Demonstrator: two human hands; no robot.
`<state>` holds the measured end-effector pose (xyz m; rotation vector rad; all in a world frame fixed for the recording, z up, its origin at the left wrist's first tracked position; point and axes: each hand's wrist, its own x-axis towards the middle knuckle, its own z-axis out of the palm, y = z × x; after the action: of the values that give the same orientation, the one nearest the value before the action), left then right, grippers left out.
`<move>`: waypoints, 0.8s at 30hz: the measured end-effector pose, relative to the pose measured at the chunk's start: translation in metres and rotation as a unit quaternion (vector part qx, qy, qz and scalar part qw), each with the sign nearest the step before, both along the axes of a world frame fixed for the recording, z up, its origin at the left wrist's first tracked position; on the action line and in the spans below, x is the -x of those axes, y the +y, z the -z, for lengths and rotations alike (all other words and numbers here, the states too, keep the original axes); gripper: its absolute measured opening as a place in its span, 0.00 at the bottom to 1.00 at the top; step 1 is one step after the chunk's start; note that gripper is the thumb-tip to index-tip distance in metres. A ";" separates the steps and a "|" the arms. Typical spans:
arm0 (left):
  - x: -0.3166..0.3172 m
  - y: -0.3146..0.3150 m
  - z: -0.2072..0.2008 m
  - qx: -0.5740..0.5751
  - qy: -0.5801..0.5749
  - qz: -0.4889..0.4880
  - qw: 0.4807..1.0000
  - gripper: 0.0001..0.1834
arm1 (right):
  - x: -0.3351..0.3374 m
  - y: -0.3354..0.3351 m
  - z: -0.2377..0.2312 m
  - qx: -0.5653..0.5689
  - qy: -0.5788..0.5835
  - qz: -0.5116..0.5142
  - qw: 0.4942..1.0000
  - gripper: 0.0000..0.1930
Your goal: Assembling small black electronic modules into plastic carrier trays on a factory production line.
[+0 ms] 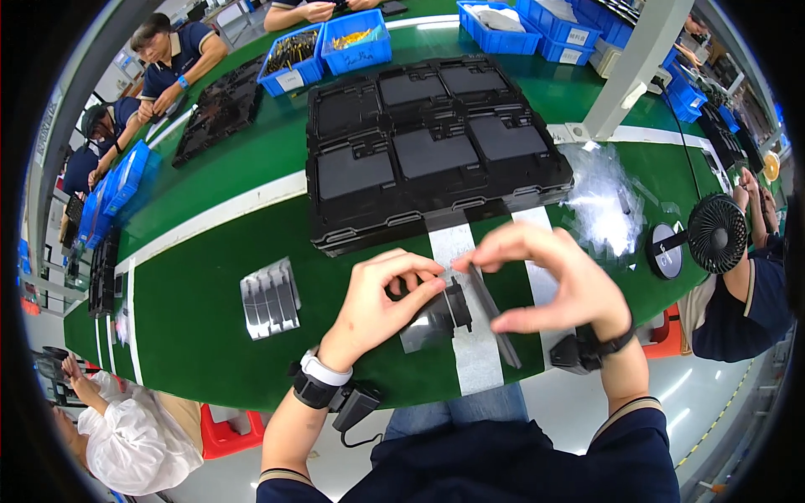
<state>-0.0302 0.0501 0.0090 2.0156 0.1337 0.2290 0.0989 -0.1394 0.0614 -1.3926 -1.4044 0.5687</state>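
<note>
My left hand (381,302) is closed in a pinch, its thumb and index tips nearly meeting; what lies between them is too small to make out. Right by those fingertips is a black notched strip (458,306), with a clear, shiny film-like piece (428,329) beside it over the table. My right hand (558,281) curves around a thin dark flat panel (493,318), seen almost edge-on and tilted. The index finger is at the panel's far end and the thumb against its right side.
Beyond my hands stands a stack of black trays (436,210) holding dark panels. A sheet of grey strips (270,299) lies left; crumpled clear films (608,205) and a small black fan (717,233) are right. Blue bins (356,46), a metal post (625,75) and co-workers surround the green table (193,335).
</note>
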 end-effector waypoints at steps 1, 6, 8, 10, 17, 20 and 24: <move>0.001 0.001 -0.001 -0.039 -0.001 0.005 0.999 0.10 | 0.005 -0.009 -0.008 0.083 -0.080 0.024 0.993 0.28; -0.001 -0.002 0.008 -0.101 -0.031 0.041 0.994 0.14 | 0.032 -0.031 0.021 0.179 -0.269 0.072 0.944 0.28; 0.001 -0.002 0.005 -0.123 -0.020 0.056 0.991 0.14 | 0.032 -0.041 0.031 0.199 -0.269 0.076 0.939 0.29; 0.002 -0.004 0.001 -0.134 -0.011 0.065 0.989 0.14 | 0.028 -0.047 0.022 0.224 -0.288 0.061 0.929 0.31; 0.006 -0.009 -0.001 -0.155 0.022 0.082 0.984 0.13 | 0.023 -0.056 0.032 0.224 -0.256 0.017 0.940 0.31; 0.005 -0.010 -0.004 -0.164 0.035 0.085 0.982 0.13 | 0.025 -0.056 0.041 0.180 -0.251 0.027 0.951 0.31; 0.006 -0.010 -0.003 -0.164 0.048 0.082 0.982 0.14 | 0.031 -0.047 0.047 0.144 -0.219 0.026 0.965 0.31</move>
<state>-0.0358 0.0399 0.0122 2.3542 -0.0117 0.0502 0.0680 -0.1862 0.0144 -1.8657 -1.6731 0.4594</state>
